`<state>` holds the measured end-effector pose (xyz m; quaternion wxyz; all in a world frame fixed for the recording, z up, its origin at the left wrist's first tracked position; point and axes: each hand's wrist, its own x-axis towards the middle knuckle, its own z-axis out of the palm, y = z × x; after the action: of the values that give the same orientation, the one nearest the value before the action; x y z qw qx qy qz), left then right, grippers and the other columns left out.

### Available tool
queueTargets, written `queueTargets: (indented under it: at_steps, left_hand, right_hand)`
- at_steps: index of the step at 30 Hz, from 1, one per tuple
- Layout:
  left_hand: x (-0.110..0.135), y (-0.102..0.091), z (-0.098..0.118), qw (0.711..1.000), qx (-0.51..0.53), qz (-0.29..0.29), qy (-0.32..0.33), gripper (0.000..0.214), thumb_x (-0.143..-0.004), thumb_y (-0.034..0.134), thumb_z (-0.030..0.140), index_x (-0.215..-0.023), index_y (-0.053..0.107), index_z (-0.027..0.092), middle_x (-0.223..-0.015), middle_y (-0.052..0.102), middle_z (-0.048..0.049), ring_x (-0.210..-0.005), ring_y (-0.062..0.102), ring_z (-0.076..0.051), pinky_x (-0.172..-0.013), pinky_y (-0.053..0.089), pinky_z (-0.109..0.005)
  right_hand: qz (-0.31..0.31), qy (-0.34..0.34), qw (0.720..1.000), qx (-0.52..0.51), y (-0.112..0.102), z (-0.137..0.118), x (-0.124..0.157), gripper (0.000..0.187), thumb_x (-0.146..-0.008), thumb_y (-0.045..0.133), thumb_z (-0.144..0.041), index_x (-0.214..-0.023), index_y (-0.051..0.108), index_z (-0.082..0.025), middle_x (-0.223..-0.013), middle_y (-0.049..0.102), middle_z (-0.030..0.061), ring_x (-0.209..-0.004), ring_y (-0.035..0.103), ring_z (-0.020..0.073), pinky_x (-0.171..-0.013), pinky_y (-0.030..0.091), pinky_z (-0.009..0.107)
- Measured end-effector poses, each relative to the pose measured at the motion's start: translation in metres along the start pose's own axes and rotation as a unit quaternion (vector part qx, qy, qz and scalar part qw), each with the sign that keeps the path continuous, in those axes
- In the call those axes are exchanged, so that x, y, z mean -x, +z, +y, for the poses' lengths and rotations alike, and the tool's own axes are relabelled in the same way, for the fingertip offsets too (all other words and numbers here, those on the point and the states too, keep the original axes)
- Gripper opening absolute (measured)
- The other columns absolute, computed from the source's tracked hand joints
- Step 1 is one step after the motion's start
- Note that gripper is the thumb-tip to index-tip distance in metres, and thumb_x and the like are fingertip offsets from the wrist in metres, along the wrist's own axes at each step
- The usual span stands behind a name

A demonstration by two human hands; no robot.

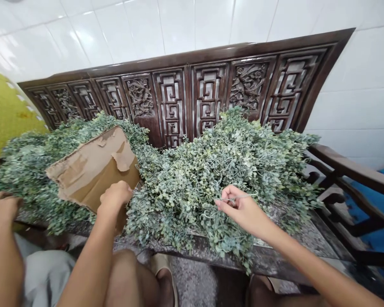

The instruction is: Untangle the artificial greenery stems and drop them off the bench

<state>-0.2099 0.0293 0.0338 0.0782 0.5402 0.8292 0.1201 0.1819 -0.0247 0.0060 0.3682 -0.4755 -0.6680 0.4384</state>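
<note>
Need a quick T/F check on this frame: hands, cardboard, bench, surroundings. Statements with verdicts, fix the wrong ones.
1. The right hand pinches a thin stem. True.
2. The left hand lies flat on the bench seat. False: it is raised, in front of the cardboard.
3. The cardboard has ragged, torn edges. True.
4. The leafy greenery is all bright red. False: it is green to grey-green.
5. Another person's hand shows at the left edge. True.
6. The wall behind the carved bench back is bare brick. False: it has pale, glossy tiles.
</note>
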Motion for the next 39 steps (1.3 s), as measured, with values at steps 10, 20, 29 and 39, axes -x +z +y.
queueTargets:
  at_steps: [10,20,29,39]
  left_hand:
    - [0.052,-0.004,0.075,0.991,-0.023,0.098,0.09,0.036,-0.096,0.041,0.034,-0.122,0.063,0.021,-0.127,0.06,-0.0166,-0.118,0.058,-0.033,-0.096,0.045,-0.045]
    - [0.146,0.046,0.146,0.794,0.42,-0.249,0.362,0.075,-0.075,0.079,0.039,-0.139,0.043,0.022,-0.111,0.07,-0.0108,-0.105,0.065,-0.025,-0.095,0.048,-0.042]
    - [0.147,0.044,0.15,0.787,0.444,-0.276,0.328,0.022,-0.082,0.07,0.03,-0.102,0.07,0.02,-0.095,0.076,-0.0059,-0.091,0.069,-0.021,-0.084,0.051,-0.034]
    - [0.138,0.034,0.142,0.819,0.443,-0.212,0.295,0.026,-0.09,0.062,0.04,-0.102,0.077,0.023,-0.103,0.077,-0.0048,-0.097,0.069,-0.024,-0.09,0.051,-0.037]
  right_hand:
    - [0.006,0.019,0.999,-0.046,-0.006,-0.02,-0.003,0.032,-0.086,0.067,-0.049,-0.096,0.053,-0.023,-0.08,0.065,-0.0003,-0.057,0.048,0.0113,-0.053,0.037,0.024]
    - [0.02,0.014,0.97,-0.242,-0.012,-0.031,-0.004,0.03,-0.084,0.072,-0.044,-0.1,0.061,-0.022,-0.096,0.065,0.0037,-0.071,0.057,0.0129,-0.063,0.046,0.027]
    - [0.079,-0.026,0.96,-0.268,-0.022,-0.029,-0.001,0.031,-0.082,0.075,-0.04,-0.105,0.059,-0.025,-0.111,0.064,0.0072,-0.097,0.062,0.02,-0.082,0.053,0.034]
    - [0.116,-0.065,0.986,-0.103,-0.029,-0.029,-0.001,0.035,-0.084,0.071,-0.043,-0.109,0.054,-0.026,-0.122,0.061,0.0079,-0.097,0.066,0.021,-0.091,0.055,0.041]
